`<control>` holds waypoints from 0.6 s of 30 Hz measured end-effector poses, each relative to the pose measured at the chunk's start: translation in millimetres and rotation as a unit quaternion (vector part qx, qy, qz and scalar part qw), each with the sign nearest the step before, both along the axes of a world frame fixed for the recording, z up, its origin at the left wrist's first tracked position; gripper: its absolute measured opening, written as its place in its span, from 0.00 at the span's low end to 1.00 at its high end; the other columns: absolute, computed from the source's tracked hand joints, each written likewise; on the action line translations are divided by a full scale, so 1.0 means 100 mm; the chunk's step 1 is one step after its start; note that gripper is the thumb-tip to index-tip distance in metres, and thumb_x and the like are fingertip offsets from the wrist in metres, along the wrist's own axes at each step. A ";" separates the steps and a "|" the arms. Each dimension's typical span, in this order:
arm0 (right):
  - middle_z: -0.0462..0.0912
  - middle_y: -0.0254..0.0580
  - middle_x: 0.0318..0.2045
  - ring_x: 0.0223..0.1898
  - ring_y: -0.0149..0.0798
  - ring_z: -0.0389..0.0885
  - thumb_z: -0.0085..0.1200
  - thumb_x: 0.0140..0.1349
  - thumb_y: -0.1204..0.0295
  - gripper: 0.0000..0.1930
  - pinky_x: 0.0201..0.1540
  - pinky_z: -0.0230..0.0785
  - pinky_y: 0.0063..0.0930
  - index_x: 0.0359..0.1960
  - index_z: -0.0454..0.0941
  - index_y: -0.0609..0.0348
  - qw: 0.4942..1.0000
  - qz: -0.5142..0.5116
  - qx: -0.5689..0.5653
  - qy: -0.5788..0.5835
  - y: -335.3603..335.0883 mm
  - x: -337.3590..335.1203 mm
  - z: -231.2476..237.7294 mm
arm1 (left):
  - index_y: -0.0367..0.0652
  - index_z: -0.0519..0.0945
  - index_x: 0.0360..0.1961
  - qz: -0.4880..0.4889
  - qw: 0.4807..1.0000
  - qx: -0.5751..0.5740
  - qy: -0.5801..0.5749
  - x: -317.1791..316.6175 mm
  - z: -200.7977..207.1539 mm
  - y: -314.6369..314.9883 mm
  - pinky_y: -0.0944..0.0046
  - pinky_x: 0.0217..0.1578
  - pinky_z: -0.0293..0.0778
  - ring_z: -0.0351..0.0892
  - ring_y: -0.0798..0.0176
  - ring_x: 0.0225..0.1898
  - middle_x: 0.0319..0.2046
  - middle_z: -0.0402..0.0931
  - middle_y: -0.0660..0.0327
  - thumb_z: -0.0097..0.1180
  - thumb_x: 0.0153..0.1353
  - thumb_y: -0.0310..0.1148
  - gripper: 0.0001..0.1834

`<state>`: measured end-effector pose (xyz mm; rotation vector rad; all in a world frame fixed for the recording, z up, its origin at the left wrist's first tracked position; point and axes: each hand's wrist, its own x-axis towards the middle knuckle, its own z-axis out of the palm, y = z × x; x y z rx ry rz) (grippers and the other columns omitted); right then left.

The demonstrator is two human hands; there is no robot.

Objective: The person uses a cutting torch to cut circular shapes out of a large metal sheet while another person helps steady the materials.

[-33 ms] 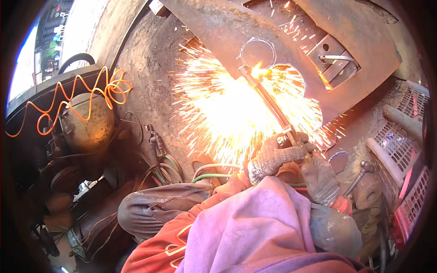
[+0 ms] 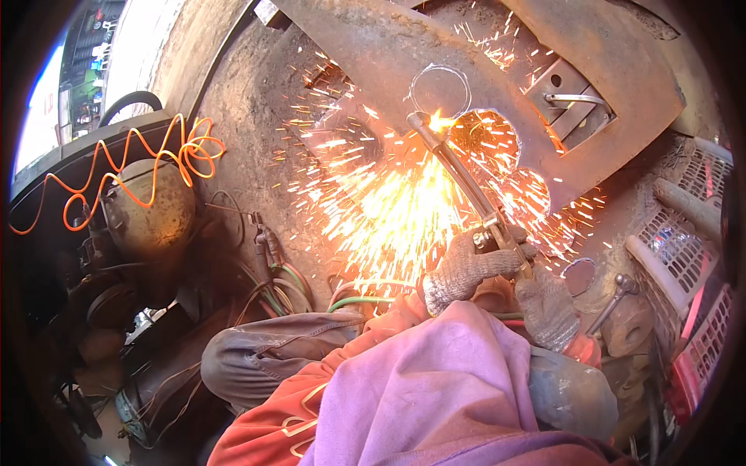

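Left hand: gloved, the person's left hand (image 2: pixel 458 273) wraps around the cutting torch (image 2: pixel 464 177) near its valve.
Right hand: also gloved, the right hand (image 2: pixel 549 312) appears closed on the rear of the handle, its fingers partly hidden.
Torch: it slants up and left, its head beside a white circle outline (image 2: pixel 440 87) on the rusty steel plate (image 2: pixel 373 39).
Sparks: bright sparks (image 2: pixel 404 206) spray on both sides of the torch.
Right side: a round disc (image 2: pixel 578 276) lies near perforated crates (image 2: pixel 674 252).
Left side: an orange coiled hose (image 2: pixel 186 154) loops by a rounded tank (image 2: pixel 151 213).
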<state>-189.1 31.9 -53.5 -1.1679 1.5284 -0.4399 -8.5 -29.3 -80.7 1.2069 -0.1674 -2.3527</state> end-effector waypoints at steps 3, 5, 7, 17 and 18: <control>0.78 0.60 0.27 0.31 0.63 0.78 0.54 0.66 0.55 0.21 0.32 0.67 0.50 0.38 0.76 0.65 0.998 0.054 -0.015 0.023 0.03 -0.04 -0.03 | 0.33 0.74 0.55 -0.041 0.997 -0.045 -0.042 0.05 -0.09 0.02 0.60 0.50 0.76 0.81 0.59 0.46 0.46 0.80 0.53 0.67 0.53 0.26 0.27; 0.78 0.60 0.26 0.31 0.63 0.78 0.53 0.66 0.55 0.20 0.32 0.67 0.51 0.37 0.77 0.65 1.000 0.022 -0.007 0.017 0.03 -0.02 0.02 | 0.33 0.75 0.54 -0.065 0.994 -0.070 -0.051 0.08 -0.10 0.02 0.61 0.49 0.77 0.81 0.60 0.46 0.46 0.81 0.53 0.67 0.53 0.27 0.26; 0.78 0.60 0.26 0.31 0.63 0.77 0.53 0.66 0.55 0.21 0.32 0.67 0.51 0.36 0.77 0.65 0.998 0.017 -0.042 0.045 0.03 -0.01 0.00 | 0.33 0.75 0.53 -0.071 0.993 -0.090 -0.040 0.05 -0.01 -0.05 0.62 0.48 0.77 0.81 0.61 0.45 0.45 0.81 0.54 0.67 0.53 0.27 0.26; 0.78 0.62 0.27 0.31 0.62 0.78 0.53 0.66 0.56 0.20 0.33 0.67 0.48 0.36 0.78 0.67 0.999 0.001 0.036 0.013 0.07 0.00 -0.09 | 0.32 0.75 0.54 -0.028 0.999 -0.036 -0.014 0.03 -0.01 -0.02 0.61 0.49 0.77 0.82 0.58 0.45 0.47 0.80 0.52 0.65 0.54 0.24 0.25; 0.79 0.61 0.28 0.31 0.59 0.78 0.52 0.67 0.60 0.18 0.34 0.68 0.46 0.38 0.77 0.68 0.998 0.016 0.052 0.018 0.07 -0.02 -0.08 | 0.32 0.75 0.55 -0.023 0.998 -0.052 -0.015 0.02 -0.02 -0.01 0.60 0.49 0.77 0.82 0.57 0.46 0.47 0.80 0.51 0.65 0.54 0.24 0.26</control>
